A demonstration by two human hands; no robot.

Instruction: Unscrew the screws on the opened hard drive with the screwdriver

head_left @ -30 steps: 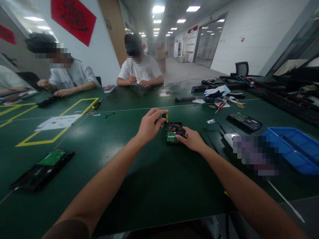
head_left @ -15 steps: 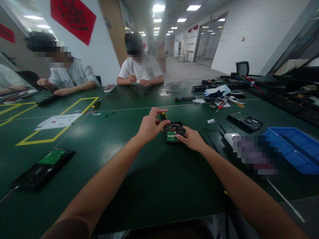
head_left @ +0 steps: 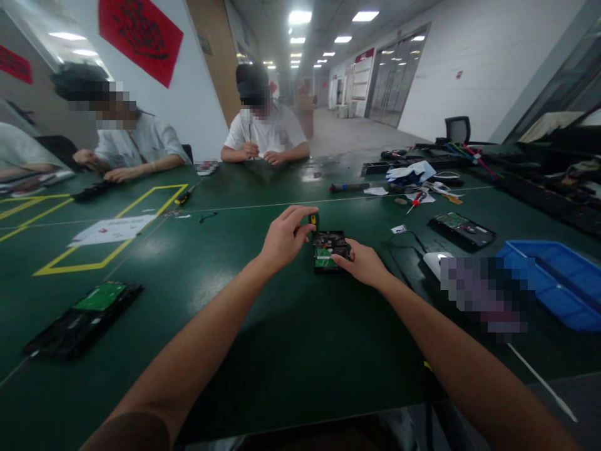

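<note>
On the green table (head_left: pixel 300 351), in front of the person, a small black unit (head_left: pixel 327 245) with a green circuit board on its near half is laid flat. By the right hand (head_left: pixel 364 263) this unit is held at its right side: the thumb is placed over the top, and the other fingers are set against the edge, so the grip is narrow. By the left hand (head_left: pixel 285 241) a yellow and black tool (head_left: pixel 313 220) is pinched between the thumb and the fingers, and it is held nearly upright at the far left corner of the unit. The lower end of the tool is too small to be seen clearly, so it cannot be told whether the unit is touched by it.

To the right, a second black unit (head_left: pixel 462 230) is seen near a blue tray (head_left: pixel 558 316), and farther away a red screwdriver (head_left: pixel 416 200) is laid beside a white and blue cloth (head_left: pixel 410 173). To the left, a third black unit (head_left: pixel 84 319), also with a green board, is placed well apart from the hands; beyond it, a paper sheet (head_left: pixel 113 230) is laid across a yellow tape outline (head_left: pixel 70 272). At the far side, a co-worker in a white shirt (head_left: pixel 286 128) is seated.
</note>
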